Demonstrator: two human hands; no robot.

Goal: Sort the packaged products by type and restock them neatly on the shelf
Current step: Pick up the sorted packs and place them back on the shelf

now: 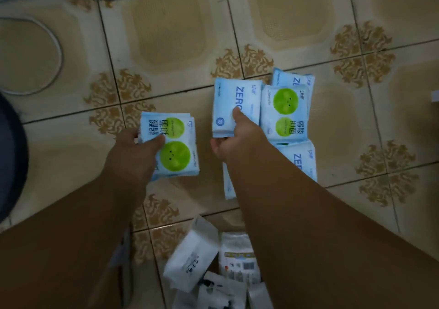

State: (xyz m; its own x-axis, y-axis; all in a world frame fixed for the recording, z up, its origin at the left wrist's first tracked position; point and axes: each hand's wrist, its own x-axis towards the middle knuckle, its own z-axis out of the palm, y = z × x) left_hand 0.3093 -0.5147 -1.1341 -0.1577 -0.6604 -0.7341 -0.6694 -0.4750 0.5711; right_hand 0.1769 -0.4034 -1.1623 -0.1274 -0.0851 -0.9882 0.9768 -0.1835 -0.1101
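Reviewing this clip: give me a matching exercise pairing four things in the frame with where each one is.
Things:
1. green-circle pack
2. ZERO pack
3. white packages
4. white cable

Places:
A. bottom of view, between the forearms
B. gripped by the right hand
C. looped on the floor, upper left
D. gripped by the left hand

Pairs: 1-D, 2-B, 3-A, 4-C

Counting outward from the ZERO pack (234, 109) gripped by the right hand (234, 142): two more ZERO-printed packs (294, 78) show, behind-right and nearer-right of it. Two green-circle packs (285, 113) appear, one just right, one well left. A blue-edged pack (228, 185) lies nearer, type unclear. Nearer still, about five white packs (192, 256), partly hidden.
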